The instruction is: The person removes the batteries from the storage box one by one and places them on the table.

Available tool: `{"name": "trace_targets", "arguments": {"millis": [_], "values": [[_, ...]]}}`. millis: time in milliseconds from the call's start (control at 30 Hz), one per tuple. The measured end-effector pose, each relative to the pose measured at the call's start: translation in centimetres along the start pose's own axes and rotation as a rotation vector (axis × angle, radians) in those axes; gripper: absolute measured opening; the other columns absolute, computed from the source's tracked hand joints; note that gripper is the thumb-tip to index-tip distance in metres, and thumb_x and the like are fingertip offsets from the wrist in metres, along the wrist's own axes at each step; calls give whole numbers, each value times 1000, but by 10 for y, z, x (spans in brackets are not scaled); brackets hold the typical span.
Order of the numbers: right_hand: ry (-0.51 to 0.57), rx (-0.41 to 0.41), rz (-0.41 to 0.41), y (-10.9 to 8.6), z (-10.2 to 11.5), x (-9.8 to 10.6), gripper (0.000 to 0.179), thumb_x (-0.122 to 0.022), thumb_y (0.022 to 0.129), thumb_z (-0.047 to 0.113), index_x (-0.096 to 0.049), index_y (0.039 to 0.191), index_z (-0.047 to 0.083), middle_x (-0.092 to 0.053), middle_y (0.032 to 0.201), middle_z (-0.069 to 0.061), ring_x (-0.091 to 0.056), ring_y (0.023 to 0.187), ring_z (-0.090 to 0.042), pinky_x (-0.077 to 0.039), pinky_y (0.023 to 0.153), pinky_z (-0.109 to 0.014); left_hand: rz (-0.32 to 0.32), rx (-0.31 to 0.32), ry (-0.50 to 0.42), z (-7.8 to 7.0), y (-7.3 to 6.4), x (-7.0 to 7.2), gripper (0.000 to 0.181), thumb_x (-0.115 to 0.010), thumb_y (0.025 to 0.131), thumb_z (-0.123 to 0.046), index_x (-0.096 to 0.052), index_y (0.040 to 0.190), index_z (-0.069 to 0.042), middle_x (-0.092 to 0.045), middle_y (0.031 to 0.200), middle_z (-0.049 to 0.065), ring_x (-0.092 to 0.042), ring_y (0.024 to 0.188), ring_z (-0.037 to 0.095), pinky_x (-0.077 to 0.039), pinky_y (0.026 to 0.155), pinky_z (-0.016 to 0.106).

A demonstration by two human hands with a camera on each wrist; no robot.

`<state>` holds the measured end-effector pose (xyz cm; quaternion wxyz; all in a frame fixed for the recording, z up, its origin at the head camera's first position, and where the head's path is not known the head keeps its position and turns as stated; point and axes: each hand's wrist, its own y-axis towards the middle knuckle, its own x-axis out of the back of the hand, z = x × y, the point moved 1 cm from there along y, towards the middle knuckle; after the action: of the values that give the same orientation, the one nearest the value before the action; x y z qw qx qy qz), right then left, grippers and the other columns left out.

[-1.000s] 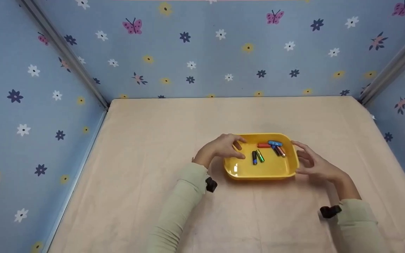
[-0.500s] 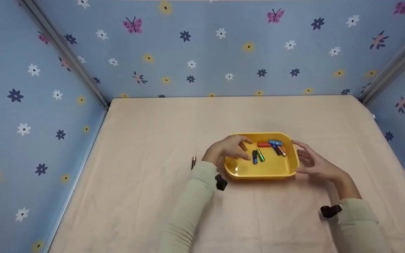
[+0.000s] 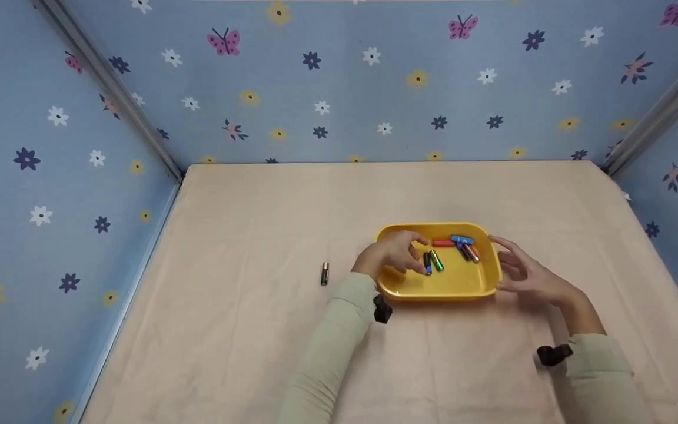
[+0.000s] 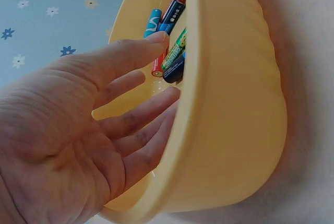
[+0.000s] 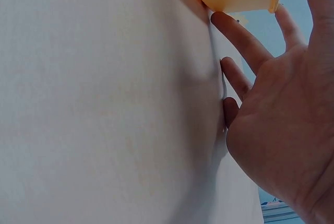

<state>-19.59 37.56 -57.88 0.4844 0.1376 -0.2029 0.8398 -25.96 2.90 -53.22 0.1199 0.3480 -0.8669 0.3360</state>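
A yellow plastic tray (image 3: 415, 296) with raised walls holds several AA-size batteries in different colours. My left hand (image 3: 396, 252) reaches over its left rim, fingers spread and slightly bent, the tips beside a dark blue battery (image 3: 427, 262). Next to that lies a green battery (image 3: 436, 260). Farther right a light blue battery (image 3: 462, 239) overlaps a red battery (image 3: 442, 243) and other dark ones. In the left wrist view the palm shows nothing in it. My right hand (image 3: 530, 278) rests its spread fingertips at the tray's right wall.
One black battery with a copper end (image 3: 325, 274) lies on the cloth-covered table (image 3: 245, 294), left of the tray. Blue flower-patterned panels (image 3: 345, 88) stand along the back and both sides.
My left hand has moved right, farther into the tray toward the batteries. The lone black battery on the cloth has come into sight from behind the left arm. The right hand stays put.
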Motion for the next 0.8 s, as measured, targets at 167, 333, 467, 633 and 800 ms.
{"name": "trace_targets", "arguments": {"millis": [167,333,467,633,800], "values": [[2,1,-1,-1,2,0,103,-80,104,18,-14,182,28,-25,188,-22,-27,170,-56,-21,130,-83,-57,-25,-26,1,1,-5,70,-89,98,-12,-60,162,-14,-73,132,14,-64,90,12,-65,86,30],[17,7,4,-1,2,-1,103,-80,104,15,-14,182,27,-25,188,-21,-28,169,-56,-25,132,-78,-97,-41,-49,4,4,-11,71,-91,96,-12,-62,160,-11,-69,107,3,-59,78,11,-54,70,24],[27,-11,8,-2,2,-2,103,-80,104,17,-14,182,28,-25,187,-22,-26,171,-56,-21,131,-82,-123,-28,-57,5,6,-15,69,-92,95,-11,-64,158,-11,-65,96,-2,-57,73,11,-49,65,22],[32,-23,9,-2,2,-3,103,-80,104,18,-13,182,29,-27,187,-24,-26,171,-56,-18,130,-85,-138,21,-120,6,8,-19,66,-93,93,-9,-67,154,-13,-66,93,-2,-57,69,13,-51,68,28],[16,-18,3,-1,3,-2,103,-80,104,19,-14,182,28,-27,187,-23,-27,171,-56,-17,129,-86,-182,56,-234,6,11,-22,66,-94,90,-3,-67,150,-10,-73,100,3,-60,75,15,-51,71,30]]}}
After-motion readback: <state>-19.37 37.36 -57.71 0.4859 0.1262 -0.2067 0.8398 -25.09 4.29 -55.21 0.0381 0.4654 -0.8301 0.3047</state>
